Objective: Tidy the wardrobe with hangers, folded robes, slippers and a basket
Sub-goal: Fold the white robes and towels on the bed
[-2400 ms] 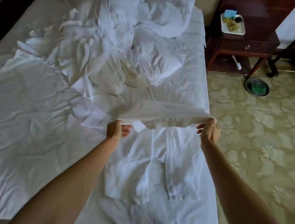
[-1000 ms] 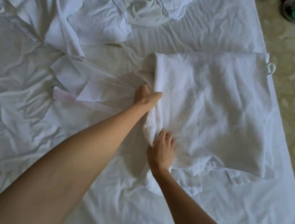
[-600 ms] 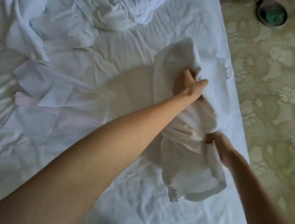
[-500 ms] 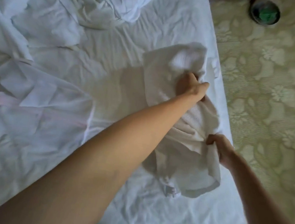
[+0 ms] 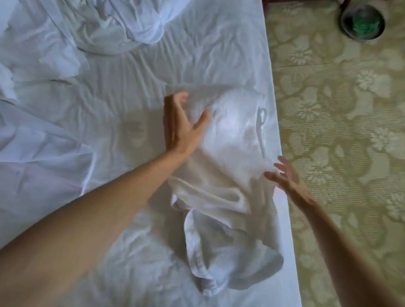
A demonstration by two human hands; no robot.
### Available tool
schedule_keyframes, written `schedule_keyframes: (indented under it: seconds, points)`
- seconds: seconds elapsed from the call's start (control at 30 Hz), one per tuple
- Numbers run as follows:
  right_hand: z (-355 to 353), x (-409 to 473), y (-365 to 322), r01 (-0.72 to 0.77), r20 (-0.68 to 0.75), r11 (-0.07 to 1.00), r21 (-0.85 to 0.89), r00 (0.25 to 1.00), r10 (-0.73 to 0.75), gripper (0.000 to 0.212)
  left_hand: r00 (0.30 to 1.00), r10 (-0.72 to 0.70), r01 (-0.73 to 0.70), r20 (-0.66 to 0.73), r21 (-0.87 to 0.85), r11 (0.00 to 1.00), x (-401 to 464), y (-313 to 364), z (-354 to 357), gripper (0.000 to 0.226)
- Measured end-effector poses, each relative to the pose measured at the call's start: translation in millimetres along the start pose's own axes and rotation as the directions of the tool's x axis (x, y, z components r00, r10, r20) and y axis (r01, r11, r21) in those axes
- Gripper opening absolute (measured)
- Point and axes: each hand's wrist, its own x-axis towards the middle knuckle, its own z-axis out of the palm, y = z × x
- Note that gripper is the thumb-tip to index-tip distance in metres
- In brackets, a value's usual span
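White waffle-weave robe (image 5: 221, 181) lies bunched along the right edge of the bed (image 5: 113, 122). Left hand (image 5: 182, 122) rests on the robe's far end, fingers spread and straight. Right hand (image 5: 286, 177) beside the robe's right side, fingers apart, gripping nothing. Crumpled white linens (image 5: 106, 11) at the bed's far side.

A single head-worn view looks steeply down and forward from above the person's own arms, which enter from the bottom edge. It sits close: the left hand (image 5: 182, 122) lies near the frame's centre on the white robe (image 5: 223, 181), with the right hand (image 5: 287, 180) just right of it at the robe's right edge. Left of and beyond the hands the bed sheet (image 5: 85, 126) fills the frame; right of them the patterned carpet (image 5: 368, 122) runs to the edge. The wide lens bends the bed's edge. No second view shares this.
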Motion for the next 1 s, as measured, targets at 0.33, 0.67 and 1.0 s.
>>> schedule_keyframes:
  seconds: [0.33, 0.67, 1.0]
  points:
    - [26.3, 107.6, -85.3, 0.066, 0.093, 0.995, -0.077, 0.994, -0.058, 0.107, 0.552, -0.615, 0.777, 0.563, -0.08, 0.624, 28.8, -51.9, -15.9, 0.06]
    - [19.7, 42.4, -87.0, 0.424, -0.126, 0.87, -0.251, 0.877, -0.464, 0.026, 0.889, -0.073, 0.124, 0.452, -0.084, 0.989, -12.4, -8.3, -73.1, 0.047]
    - [-5.1, -98.5, 78.8, 0.74, 0.493, 0.088, -0.667, 0.526, -0.693, 0.044, 0.463, 0.577, -0.72, 0.673, -0.094, 0.688, -175.0, -62.5, -119.7, 0.02]
